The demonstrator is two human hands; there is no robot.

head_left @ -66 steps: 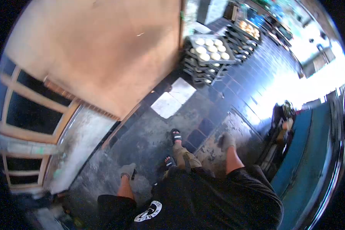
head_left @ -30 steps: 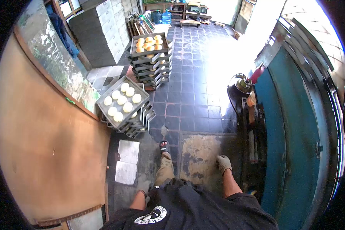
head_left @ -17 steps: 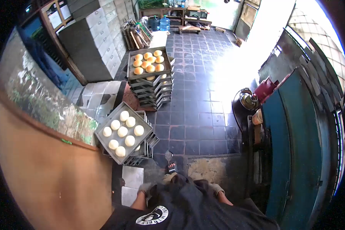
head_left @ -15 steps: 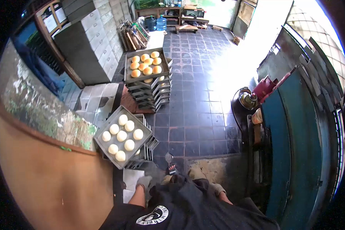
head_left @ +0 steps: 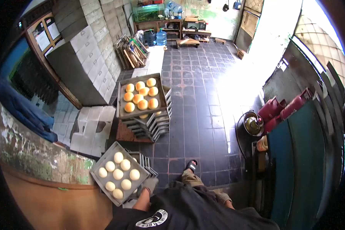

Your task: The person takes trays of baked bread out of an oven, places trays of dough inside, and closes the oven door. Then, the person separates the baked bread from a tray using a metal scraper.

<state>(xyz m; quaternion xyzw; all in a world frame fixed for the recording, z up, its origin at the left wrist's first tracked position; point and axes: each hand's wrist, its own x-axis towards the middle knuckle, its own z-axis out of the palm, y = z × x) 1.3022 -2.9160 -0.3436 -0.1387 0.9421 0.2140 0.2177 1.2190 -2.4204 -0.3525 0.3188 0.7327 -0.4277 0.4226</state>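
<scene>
Standing on a dark tiled floor (head_left: pixel 203 134), putting one sandalled foot (head_left: pixel 192 165) forward at about half past five. Holding the gloved left hand (head_left: pixel 151 184) low at about half past six, just beside the near corner of a grey metal tray (head_left: pixel 142 174); not being able to tell whether touching it, nor whether parting or closing the fingers there. Seeing that tray lying between seven and eight o'clock, topping a stack (head_left: pixel 148 165) and carrying nine pale round buns (head_left: pixel 118 174). Holding the gloved right hand (head_left: pixel 223 197) at five o'clock, beside the trouser leg (head_left: pixel 191 178); being equally unable to tell those fingers as apart or together. Facing a farther tray (head_left: pixel 160 96) at ten o'clock, also topping a stack and bearing browned buns (head_left: pixel 142 105). Seeing a grey drawer cabinet (head_left: pixel 89 63) at ten too, standing beyond it, red gas cylinders (head_left: pixel 271 109) at three, and blue water bottles (head_left: pixel 161 38) standing at twelve.
</scene>
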